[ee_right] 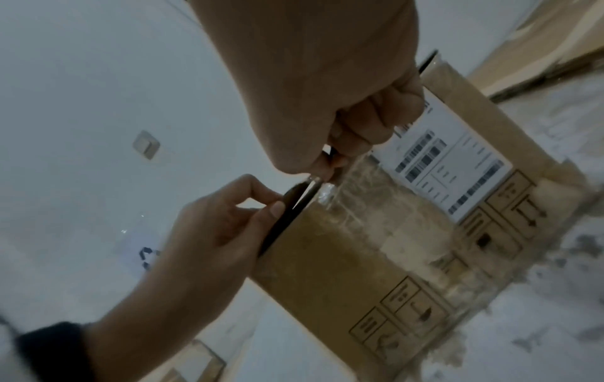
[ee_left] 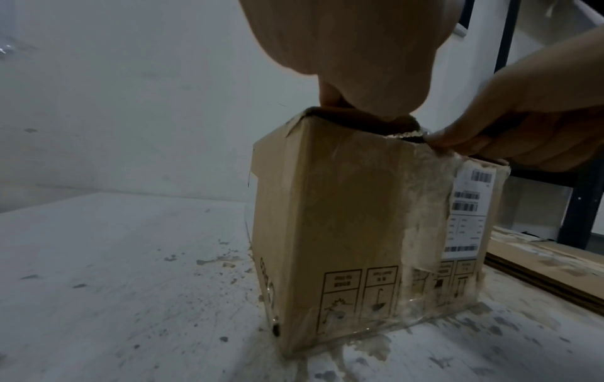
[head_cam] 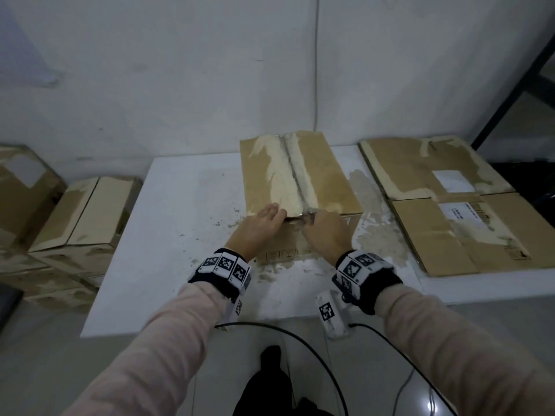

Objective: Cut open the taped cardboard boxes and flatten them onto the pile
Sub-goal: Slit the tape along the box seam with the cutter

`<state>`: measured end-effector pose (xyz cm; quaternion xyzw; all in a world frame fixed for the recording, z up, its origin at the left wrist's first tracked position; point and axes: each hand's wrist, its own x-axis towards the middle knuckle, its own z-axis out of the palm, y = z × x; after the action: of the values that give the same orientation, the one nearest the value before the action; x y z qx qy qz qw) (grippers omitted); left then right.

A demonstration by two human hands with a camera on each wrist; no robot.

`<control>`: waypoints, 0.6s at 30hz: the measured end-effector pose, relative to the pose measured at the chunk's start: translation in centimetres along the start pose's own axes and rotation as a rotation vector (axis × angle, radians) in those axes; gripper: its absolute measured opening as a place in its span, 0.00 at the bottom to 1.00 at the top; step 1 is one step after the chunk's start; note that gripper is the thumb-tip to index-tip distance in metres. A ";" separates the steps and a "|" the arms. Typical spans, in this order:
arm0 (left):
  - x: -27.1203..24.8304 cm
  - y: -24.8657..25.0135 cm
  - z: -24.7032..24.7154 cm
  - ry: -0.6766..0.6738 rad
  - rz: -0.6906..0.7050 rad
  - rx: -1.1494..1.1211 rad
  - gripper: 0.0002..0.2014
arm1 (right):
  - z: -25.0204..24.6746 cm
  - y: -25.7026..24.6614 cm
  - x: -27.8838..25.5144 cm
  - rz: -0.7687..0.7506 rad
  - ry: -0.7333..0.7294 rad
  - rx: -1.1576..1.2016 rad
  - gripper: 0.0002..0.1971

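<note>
While stacked boxes (head_cam: 84, 211) wait at far left beside the table (head_cam: 168, 235), the left hand (head_cam: 258, 226) pinches the near top flap edge of the taped box (head_cam: 300, 181) standing mid-table. The right hand (head_cam: 326, 229) is clenched at the tape seam; what it grips is unclear. Flattened cardboard (head_cam: 456, 205) lies right.

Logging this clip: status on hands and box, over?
Left hand pinches the box flap edge. Right hand grips a thin tool at the taped seam. Box upright, not flattened. Nothing blocking the pile.
</note>
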<state>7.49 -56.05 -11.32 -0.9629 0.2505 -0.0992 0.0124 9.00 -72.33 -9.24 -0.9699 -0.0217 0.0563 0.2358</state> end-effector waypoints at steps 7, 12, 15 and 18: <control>-0.1 -0.1 -0.1 -0.021 -0.009 -0.029 0.27 | -1.2 1.3 0.5 0.037 0.001 -0.068 0.14; -0.8 -0.5 -0.2 -0.008 -0.010 -0.013 0.24 | -3.5 5.9 1.1 0.032 -0.015 0.051 0.21; -1.2 -0.6 0.3 0.029 -0.007 0.003 0.24 | -5.3 8.0 1.2 -0.006 -0.048 0.303 0.26; -1.2 -0.4 0.7 0.059 -0.030 0.010 0.24 | -5.3 11.0 2.3 0.103 0.247 0.442 0.23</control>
<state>6.77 -55.10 -12.21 -0.9632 0.2359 -0.1290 0.0082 12.08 -84.40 -9.83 -0.8941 0.0697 -0.0475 0.4399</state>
